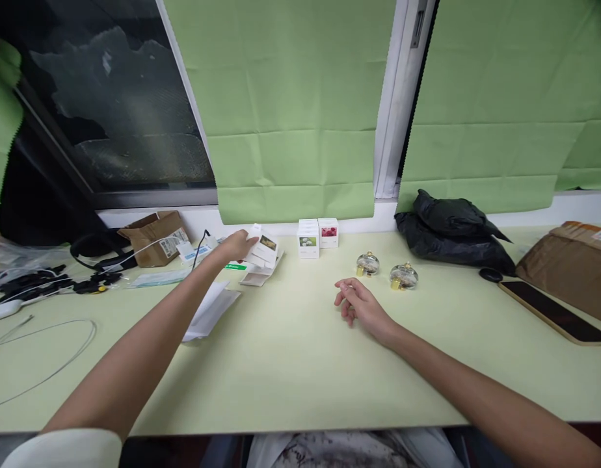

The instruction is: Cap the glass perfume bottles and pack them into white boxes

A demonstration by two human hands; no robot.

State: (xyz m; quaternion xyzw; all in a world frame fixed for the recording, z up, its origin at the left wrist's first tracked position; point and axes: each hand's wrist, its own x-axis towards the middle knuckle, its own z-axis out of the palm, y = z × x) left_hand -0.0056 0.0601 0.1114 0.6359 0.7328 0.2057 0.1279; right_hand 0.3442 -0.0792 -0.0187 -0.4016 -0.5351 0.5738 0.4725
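My left hand (238, 246) is closed on a small white box (262, 247) with a dark picture label, at the left of the table's middle. Under and beside it lies another pale, flattened-looking box (255, 278). My right hand (358, 300) rests at the table, fingers loosely curled and apart, with nothing in it. Just beyond it sit two round glass bottles with gold tops, a left one (370, 264) and a right one (404, 277). Farther back stand white boxes, one with a green-and-white picture (309, 240) and one with a red picture (328, 234).
White paper (210, 312) lies near my left forearm. At left are a brown carton (157, 240), black cables (41, 283) and a thin grey wire (88, 344). On the right are black plastic bags (451, 234), a phone (554, 309) and a brown parcel (564, 270).
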